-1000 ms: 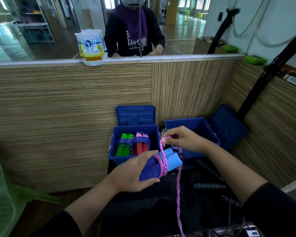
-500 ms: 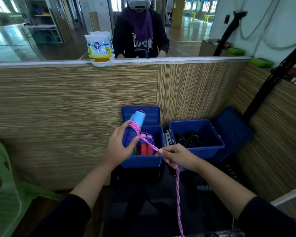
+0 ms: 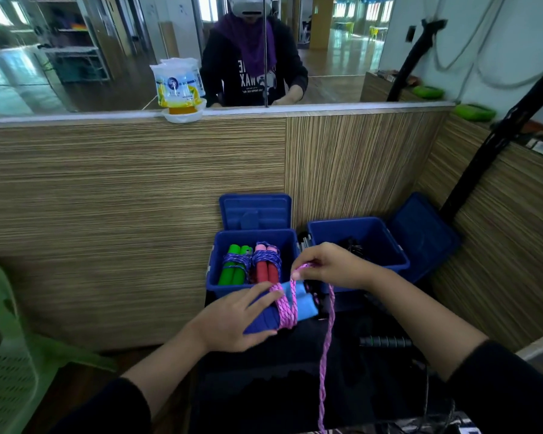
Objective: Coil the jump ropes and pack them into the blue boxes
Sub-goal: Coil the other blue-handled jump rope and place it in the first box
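At the far left edge a green plastic chair (image 3: 3,364) stands against the wood-grain partition (image 3: 132,195). On the ledge at upper left of centre sits a bag of yellow liquid in a white bowl (image 3: 179,92). Lower centre, the left hand (image 3: 232,317) curls its grip around the paired blue handles (image 3: 298,303), which lie level just in front of the left blue box (image 3: 254,261); that box holds a green-handled rope bundle (image 3: 234,267) and a red-handled rope bundle (image 3: 267,264). Pink rope (image 3: 326,339) is wound several turns around the blue handles. Just right, the right hand (image 3: 333,264) pinches a loop of that rope above them, its tail hanging to the bottom edge. Behind it sits the right blue box (image 3: 358,242), lid open.
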`<state>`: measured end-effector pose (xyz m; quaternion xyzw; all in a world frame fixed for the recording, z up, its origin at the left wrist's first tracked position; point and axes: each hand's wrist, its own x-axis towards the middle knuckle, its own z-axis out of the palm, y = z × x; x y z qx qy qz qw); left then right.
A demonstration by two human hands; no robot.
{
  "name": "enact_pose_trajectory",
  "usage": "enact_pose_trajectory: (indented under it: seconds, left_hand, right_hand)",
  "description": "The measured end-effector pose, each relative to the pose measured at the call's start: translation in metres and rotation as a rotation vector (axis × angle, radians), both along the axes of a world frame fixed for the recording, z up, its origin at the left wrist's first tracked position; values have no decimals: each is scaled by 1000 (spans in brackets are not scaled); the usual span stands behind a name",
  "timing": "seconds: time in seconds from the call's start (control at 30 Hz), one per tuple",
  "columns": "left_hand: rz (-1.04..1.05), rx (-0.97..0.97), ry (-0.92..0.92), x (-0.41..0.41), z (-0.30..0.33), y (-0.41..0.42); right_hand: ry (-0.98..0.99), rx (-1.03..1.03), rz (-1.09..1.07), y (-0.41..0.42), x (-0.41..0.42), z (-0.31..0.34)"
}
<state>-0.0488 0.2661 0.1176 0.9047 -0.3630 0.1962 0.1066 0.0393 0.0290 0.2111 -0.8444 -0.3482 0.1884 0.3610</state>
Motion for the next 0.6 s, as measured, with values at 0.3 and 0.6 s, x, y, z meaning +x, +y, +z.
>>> enact_pose_trajectory:
  seconds: [0.3, 0.6]
  left_hand:
    - [23, -399, -12, -2, 44, -7]
    - [670, -569, 60, 40, 14, 39]
  right_hand:
    - [565, 503, -155, 15, -6, -32]
    - [-55, -95, 59, 25, -50, -55]
